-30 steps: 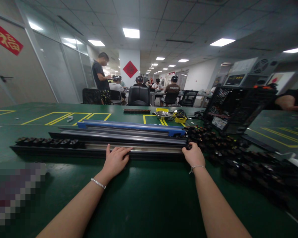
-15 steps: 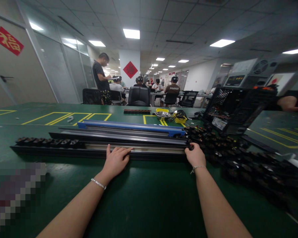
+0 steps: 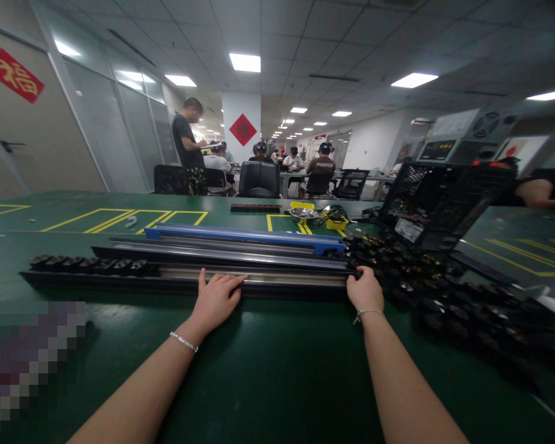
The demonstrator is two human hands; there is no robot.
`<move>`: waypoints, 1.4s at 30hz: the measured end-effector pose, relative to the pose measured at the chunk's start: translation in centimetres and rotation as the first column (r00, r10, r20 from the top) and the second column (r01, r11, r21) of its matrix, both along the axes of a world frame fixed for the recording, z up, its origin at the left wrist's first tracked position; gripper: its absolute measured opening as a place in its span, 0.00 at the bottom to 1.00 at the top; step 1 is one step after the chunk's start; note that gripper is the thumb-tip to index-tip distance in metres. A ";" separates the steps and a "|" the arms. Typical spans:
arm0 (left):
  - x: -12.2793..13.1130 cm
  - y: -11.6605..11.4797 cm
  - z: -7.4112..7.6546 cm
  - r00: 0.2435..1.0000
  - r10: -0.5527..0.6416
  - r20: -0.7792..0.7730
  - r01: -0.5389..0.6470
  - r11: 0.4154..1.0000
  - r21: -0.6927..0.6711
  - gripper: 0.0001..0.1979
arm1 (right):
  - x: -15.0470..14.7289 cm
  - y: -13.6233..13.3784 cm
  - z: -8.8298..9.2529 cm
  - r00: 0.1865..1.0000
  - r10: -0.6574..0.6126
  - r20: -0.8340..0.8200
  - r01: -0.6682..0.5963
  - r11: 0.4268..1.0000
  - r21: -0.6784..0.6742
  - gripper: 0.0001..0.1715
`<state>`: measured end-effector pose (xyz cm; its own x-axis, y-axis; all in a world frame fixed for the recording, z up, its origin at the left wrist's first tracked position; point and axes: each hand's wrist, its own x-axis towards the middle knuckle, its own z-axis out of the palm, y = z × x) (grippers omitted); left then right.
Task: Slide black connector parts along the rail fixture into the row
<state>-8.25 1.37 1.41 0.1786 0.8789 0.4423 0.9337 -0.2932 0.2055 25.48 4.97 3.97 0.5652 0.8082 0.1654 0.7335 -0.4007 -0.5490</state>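
Note:
A long black rail [image 3: 92, 279] lies across the green table [image 3: 268, 364], with a row of small black parts [image 3: 87, 264] seated in its left end. My left hand [image 3: 216, 300] lies flat on the rail near its middle, fingers stretched out. My right hand [image 3: 365, 290] is at the rail's right end, fingers curled over a small black part that I can barely make out. Right beside that hand spreads a heap of the same black parts [image 3: 444, 290].
Behind the rail lie more long rails, one blue [image 3: 240, 234]. A black plastic crate [image 3: 439, 203] stands at the back right, a metal bowl [image 3: 303, 213] behind. A person's arm [image 3: 543, 191] shows at the far right. Other people sit and stand in the background.
My right hand has shifted slightly right along the rail's end towards the heap. My left hand has stayed still.

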 end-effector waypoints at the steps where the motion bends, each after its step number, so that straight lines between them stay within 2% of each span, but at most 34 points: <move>1: 0.0 0.0 0.0 1.000 0.000 0.000 0.000 1.000 -0.001 0.19 | 0.0 0.0 0.0 1.000 -0.006 -0.002 0.006 1.000 -0.001 0.23; 24: 0.1 -0.1 0.3 1.000 0.005 0.014 -0.005 1.000 -0.004 0.18 | 0.4 0.3 -0.8 0.999 -0.038 0.036 0.035 0.996 0.078 0.22; 32: 0.2 -0.2 0.4 1.000 0.012 0.005 -0.012 1.000 -0.011 0.18 | 2.7 0.6 -1.7 0.993 -0.106 -0.041 0.112 0.979 0.171 0.22; 37: 0.1 -0.1 0.3 1.000 0.014 -0.002 -0.014 1.000 -0.017 0.18 | 3.5 0.5 -1.5 0.995 -0.097 -0.020 0.099 0.970 0.223 0.23; 39: 0.1 0.0 0.3 1.000 0.012 -0.004 -0.013 1.000 -0.014 0.18 | 4.0 0.3 -1.1 0.989 -0.142 0.040 0.127 0.958 0.257 0.24; 42: 0.0 0.0 0.2 1.000 0.011 -0.009 -0.012 1.000 -0.011 0.18 | 5.3 -0.4 -0.4 0.948 -0.277 0.155 0.213 0.918 0.334 0.22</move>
<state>-8.24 1.36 1.63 0.1722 0.8857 0.4311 0.9388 -0.2801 0.2005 30.73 4.55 3.61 0.6697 0.5389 0.5110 0.7390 -0.4151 -0.5306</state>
